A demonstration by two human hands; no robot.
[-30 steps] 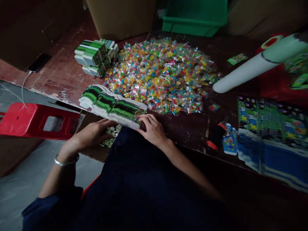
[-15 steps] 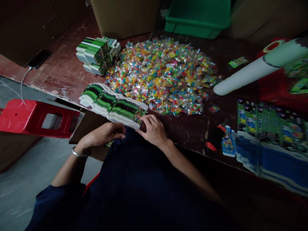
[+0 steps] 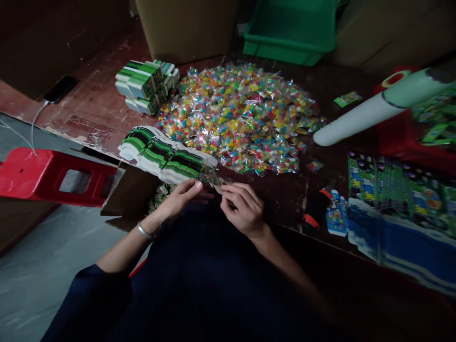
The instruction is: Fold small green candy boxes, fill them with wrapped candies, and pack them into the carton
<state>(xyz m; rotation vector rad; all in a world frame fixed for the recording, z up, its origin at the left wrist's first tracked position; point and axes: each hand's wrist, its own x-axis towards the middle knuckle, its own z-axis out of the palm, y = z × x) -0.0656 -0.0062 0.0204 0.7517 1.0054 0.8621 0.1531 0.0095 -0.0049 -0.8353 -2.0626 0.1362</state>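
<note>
A fanned row of green and white printed cards (image 3: 167, 154) lies along the table's near edge. At its right end, my right hand (image 3: 244, 206) pinches the edge of one small card (image 3: 213, 179), which is tilted and blurred. My left hand (image 3: 183, 197) is just left of that card, its thumb raised and fingers stretched toward it; whether they touch is unclear. Behind the row spreads a large heap of clear candy packets (image 3: 242, 114) with many-coloured pieces. Banded stacks of green and white cards (image 3: 138, 85) stand left of the heap.
An open cardboard box (image 3: 128, 194) sits below the near edge, beside a red stool (image 3: 53, 175). A green bin (image 3: 288, 33) is at the back. A white tube (image 3: 363, 116), a black and orange cutter (image 3: 317, 209) and blue-green bags (image 3: 402, 213) lie right.
My right hand has drawn a card off the row's right end, moving right and nearer. My left hand has shifted right toward it, its fingers extended, uncovering more of the open box.
</note>
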